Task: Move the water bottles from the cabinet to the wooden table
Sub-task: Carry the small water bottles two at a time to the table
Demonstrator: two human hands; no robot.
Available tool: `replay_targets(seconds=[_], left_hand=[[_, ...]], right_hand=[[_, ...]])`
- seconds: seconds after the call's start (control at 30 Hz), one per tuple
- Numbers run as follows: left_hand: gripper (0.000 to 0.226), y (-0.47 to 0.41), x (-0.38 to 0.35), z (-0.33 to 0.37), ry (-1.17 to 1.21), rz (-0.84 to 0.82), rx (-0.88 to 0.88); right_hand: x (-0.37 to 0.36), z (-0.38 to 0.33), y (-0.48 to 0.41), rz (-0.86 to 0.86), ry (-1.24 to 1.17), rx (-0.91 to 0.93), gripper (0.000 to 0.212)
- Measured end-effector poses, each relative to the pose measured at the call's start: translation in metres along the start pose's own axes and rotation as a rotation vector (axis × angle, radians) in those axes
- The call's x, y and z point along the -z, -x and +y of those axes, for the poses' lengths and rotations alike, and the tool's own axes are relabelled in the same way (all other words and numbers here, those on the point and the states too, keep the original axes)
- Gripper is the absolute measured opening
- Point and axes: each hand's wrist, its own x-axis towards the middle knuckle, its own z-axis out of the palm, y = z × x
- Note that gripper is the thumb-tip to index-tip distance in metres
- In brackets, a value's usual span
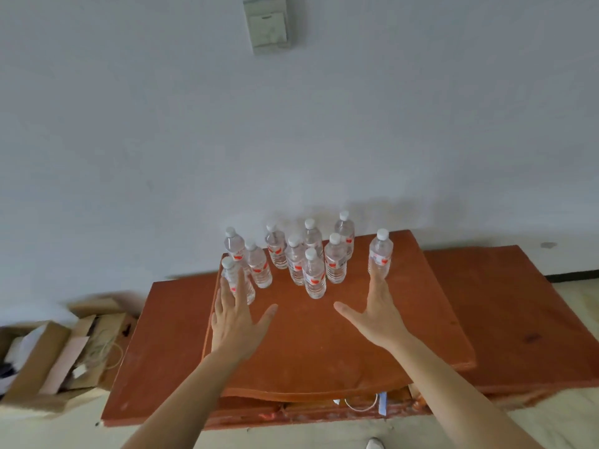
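- Containers: cardboard boxes on floor, off the wooden table left edge. Flaps open. Inside: paper sheets, loose cord, dark items. Blurred, no further ID.
- Task items: water bottles, 10 pcs, all upright on table top, grouped along far edge nr wall.
- Appearance: clear plastic, white caps, red/white label at mid-body, clear contents. Fill level not readable.
- Layout: 8 in a tight cluster, far-left to far-centre. Left-edge bottle stands nearest the camera on that side. Far-right bottle stands apart twd far-right corner.
- Left hand: fingers straight and spread, thumb out, grips nothing. Fingers overlap left-edge bottle; contact can't be told.
- Right hand: same posture, grips nothing. Fingertips at base of far-right bottle; contact can't be told.
- Hands well apart, palms down over table top.
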Motion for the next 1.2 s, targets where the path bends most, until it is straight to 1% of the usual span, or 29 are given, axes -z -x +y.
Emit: replay_targets(seconds=[0.13,0.2,0.27,0.4,0.47,0.53,0.6,0.7,0.77,0.8,0.83,0.9,0.97,1.07,1.13,1.2], left_hand=[[0.109,-0.033,-0.015,-0.014,0.107,0.044,0.152],[0.115,-0.047,-0.027,-0.025,0.157,0.058,0.224],[0.122,-0.059,-0.038,-0.036,0.197,0.062,0.269],[0.132,-0.103,-0.076,-0.07,0.284,0.079,0.409],[0.135,-0.131,-0.099,-0.086,0.346,0.119,0.46],[0.137,-0.156,-0.122,-0.105,0.385,0.163,0.51],[0.139,-0.173,-0.143,-0.12,0.445,0.231,0.517],[0.138,-0.192,-0.165,-0.136,0.523,0.293,0.508],[0.135,-0.207,-0.174,-0.148,0.582,0.305,0.525],[0.13,-0.214,-0.177,-0.154,0.607,0.3,0.528],[0.122,-0.22,-0.177,-0.159,0.616,0.297,0.52],[0.101,-0.224,-0.177,-0.168,0.619,0.264,0.501],[0.088,-0.214,-0.173,-0.171,0.619,0.223,0.487],[0.076,-0.175,-0.167,-0.17,0.626,0.176,0.493],[0.076,-0.14,-0.167,-0.17,0.629,0.145,0.528],[0.082,-0.106,-0.163,-0.168,0.612,0.101,0.579]], right_hand=[[-0.024,0.003,-0.061,-0.155,0.012,0.019,0.119],[-0.04,0.006,-0.083,-0.207,-0.012,0.017,0.119],[-0.053,0.013,-0.096,-0.215,-0.03,0.013,0.117],[-0.092,0.041,-0.129,-0.153,-0.055,0.025,0.118],[-0.117,0.057,-0.145,-0.095,-0.062,0.061,0.12],[-0.145,0.073,-0.156,-0.076,-0.062,0.069,0.12],[-0.171,0.085,-0.159,-0.043,-0.095,0.052,0.122],[-0.197,0.095,-0.167,0.053,-0.206,0.017,0.123],[-0.209,0.097,-0.175,0.136,-0.238,-0.017,0.121],[-0.213,0.098,-0.178,0.181,-0.236,-0.032,0.119],[-0.214,0.097,-0.181,0.215,-0.239,-0.047,0.113],[-0.219,0.097,-0.182,0.243,-0.245,-0.081,0.096],[-0.219,0.096,-0.176,0.257,-0.228,-0.11,0.08],[-0.213,0.089,-0.153,0.216,-0.203,-0.138,0.076],[-0.209,0.086,-0.127,0.169,-0.217,-0.147,0.076],[-0.204,0.081,-0.098,0.109,-0.234,-0.162,0.075]])
